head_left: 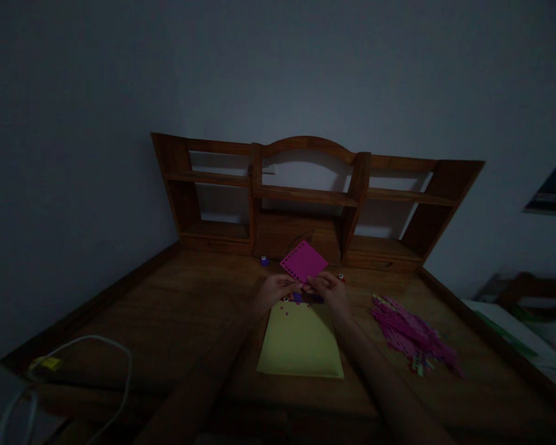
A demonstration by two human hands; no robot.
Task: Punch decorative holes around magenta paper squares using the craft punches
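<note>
A square of pink paper (308, 259) is held up on its corner, with a row of punched holes along its left edge. My left hand (277, 290) is closed, its fingertips pinched at the sheet's bottom corner. My right hand (330, 289) also pinches that corner, and the fingers of both hands nearly meet. Just below them lies a stack of yellow paper (302, 340) with several tiny pink dots (286, 313) near its far edge. A small purple object (298, 297) is partly hidden under my hands; its kind is unclear.
Pink paper strips (412, 330) lie heaped on the right of the wooden table (180, 303). Behind stands a wooden shelf unit (306, 196). A small purple item (264, 261) and a red one (341, 278) sit near it. A white cable (128, 364) loops at the left front.
</note>
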